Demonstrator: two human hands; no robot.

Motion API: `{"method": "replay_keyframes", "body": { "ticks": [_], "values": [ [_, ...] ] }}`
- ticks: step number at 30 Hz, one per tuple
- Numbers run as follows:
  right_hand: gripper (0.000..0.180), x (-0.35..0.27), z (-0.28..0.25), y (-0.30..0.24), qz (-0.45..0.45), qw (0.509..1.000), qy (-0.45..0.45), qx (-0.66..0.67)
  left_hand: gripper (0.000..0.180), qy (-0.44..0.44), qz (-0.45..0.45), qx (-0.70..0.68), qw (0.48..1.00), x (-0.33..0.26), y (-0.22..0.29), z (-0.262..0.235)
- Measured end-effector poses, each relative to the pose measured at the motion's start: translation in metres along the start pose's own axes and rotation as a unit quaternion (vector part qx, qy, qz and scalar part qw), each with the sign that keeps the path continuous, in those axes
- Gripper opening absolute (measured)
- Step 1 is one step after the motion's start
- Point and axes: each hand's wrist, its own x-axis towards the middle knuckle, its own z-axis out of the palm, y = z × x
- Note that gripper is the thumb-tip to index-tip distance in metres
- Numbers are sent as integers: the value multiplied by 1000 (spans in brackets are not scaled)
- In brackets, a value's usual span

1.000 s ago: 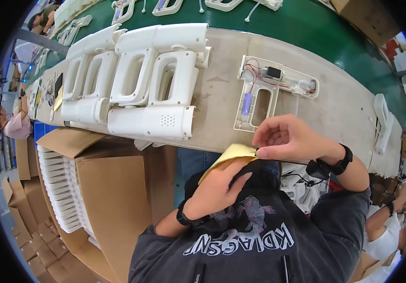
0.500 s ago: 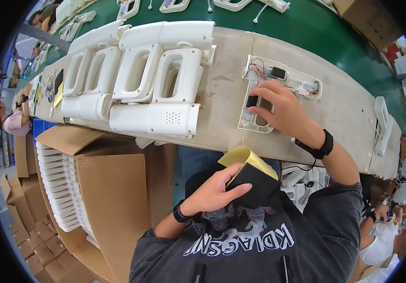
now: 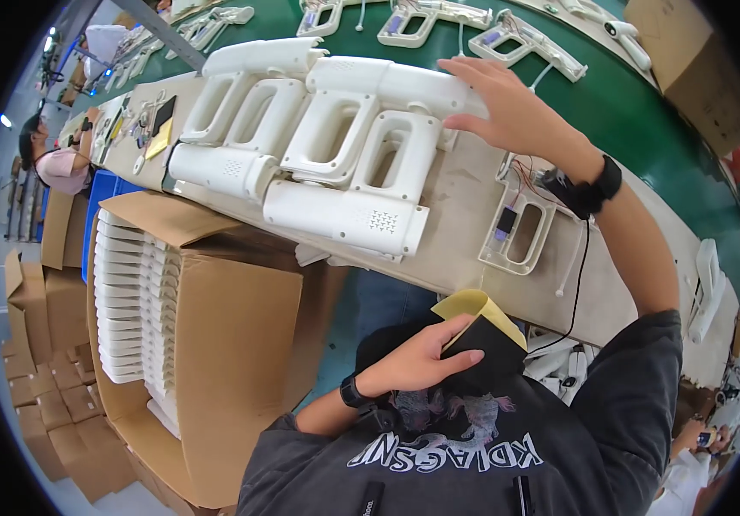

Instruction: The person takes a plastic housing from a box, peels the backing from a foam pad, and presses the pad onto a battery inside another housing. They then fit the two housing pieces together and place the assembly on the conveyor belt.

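Note:
My left hand (image 3: 413,354) holds a black sheet with curling yellow backing paper (image 3: 492,351) against my lap, thumb on its black face. My right hand (image 3: 512,107) is open with fingers spread, at the right end of the white plastic housings (image 3: 327,138) lined up on the table; whether it touches them I cannot tell. Below my right forearm lies an open white housing half (image 3: 544,249) with a loop handle, red wires and a motor-like part, partly hidden by my wrist. A small black pad (image 3: 506,221) sits in its handle, over a purplish part.
A cardboard box (image 3: 237,361) of stacked white parts stands at left below the table. Beyond the table runs a green conveyor (image 3: 439,56) carrying open housings. A black cable (image 3: 583,284) hangs near my right wrist. Another person (image 3: 65,168) sits far left.
My right hand has left the black pad in the open housing and moved up and away to the lined-up housings, fingers spreading. The left hand keeps the sheet. The view has shifted.

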Motion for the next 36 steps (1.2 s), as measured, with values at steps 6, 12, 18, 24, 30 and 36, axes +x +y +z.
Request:
{"method": "replay_keyframes", "body": {
  "ticks": [6, 12, 18, 24, 30, 36],
  "values": [
    [51, 21, -7, -12, 110, 983, -109, 102, 44, 17, -7, -21, 1000, -5, -7, -1],
    [52, -31, -68, -7, 153, 979, -17, 134, 43, 16, -36, 6, 999, -5, -6, -4],
    [58, -151, -121, 29, 216, 957, 1, 191, 44, -27, -59, -8, 998, 13, -8, -4],
    [63, -202, -123, 18, 301, 936, -49, 173, 44, -59, -65, 33, 996, 28, -6, 2],
    [61, -212, -109, 24, 291, 941, -46, 167, 45, -72, -102, 48, 991, 36, -3, 7],
    [60, -218, -110, 28, 285, 940, -35, 187, 42, -58, -112, 32, 991, 38, -6, 13]
  ]
}}
